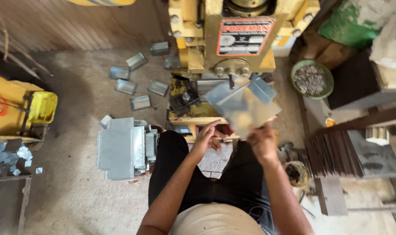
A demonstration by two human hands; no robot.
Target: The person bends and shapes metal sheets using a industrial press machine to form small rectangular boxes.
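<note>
**Seated at the yellow press, a sheet-metal piece in hand**

Nearest the camera are the person's own torso in a beige top and lap in black trousers, with both forearms reaching forward. Beyond them stands the largest thing in view, a yellow press machine with a red-and-grey plate on its front. To the person's left on the concrete floor sits a stack of folded grey metal boxes, and further off several small bent metal channels lie scattered. To the right, a row of dark flat plates leans together, and a green bowl holds small metal scraps.

The right hand is closed around the lower edge of a blurred, shiny sheet-metal piece, holding it up just in front of the press bed. The left hand hangs loosely curled and half open, holding nothing, just beside the sheet's lower left corner; whether a fingertip touches it cannot be told.
</note>
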